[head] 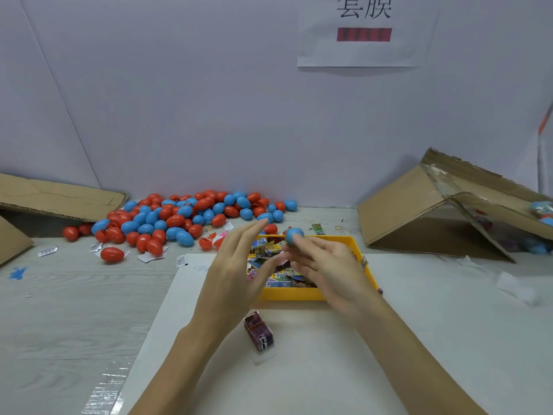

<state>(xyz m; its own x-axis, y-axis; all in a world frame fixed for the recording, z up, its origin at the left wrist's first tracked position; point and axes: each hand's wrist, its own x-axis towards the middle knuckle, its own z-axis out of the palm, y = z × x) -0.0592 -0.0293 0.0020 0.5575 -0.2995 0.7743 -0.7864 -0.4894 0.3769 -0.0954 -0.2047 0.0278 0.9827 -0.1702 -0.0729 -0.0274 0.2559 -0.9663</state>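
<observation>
R fingertips [311, 246] pinch a blue egg [294, 236] by its lower end. The egg stands up clear of the palm, over the far rim of the yellow tray [287, 295]. I'd guess it's held high so the seam stays free for the other hand. Rest of R hand [326, 271] is loosely curled w/ nothing else in it. L hand [236, 271] is flat open, fingers straight & together, aimed at the bench's far edge, gripping nothing. Its thumb leans in toward the R fingers, but can't tell if it touches the egg. The tray lies right under both hands, full of small printed packets [278, 278], prob. so an insert is a short reach. It sits on the far edge of the white sheet [299, 369], mid-bench. A rubber-banded bundle [259, 331] lies on the sheet just nearside of the tray, btwn my wrists. Further out, the egg pile [179, 217], red & blue, is heaped along the bench's [59, 310] far edge, left of centre, up against the wall. Split red halves [209, 242] & paper slips [149, 256] are strewn off the tray's far-left corner. The left carton [59, 196] lies at the left edge. The right carton [404, 205] is tipped on its side at the right end, mouth toward me. Room: plenty on the sheet toward the near edge & right of the tray. It's tight at the tray's far-left corner, where my L fingertips are near the closest eggs, so a careless sweep could scatter them.
</observation>
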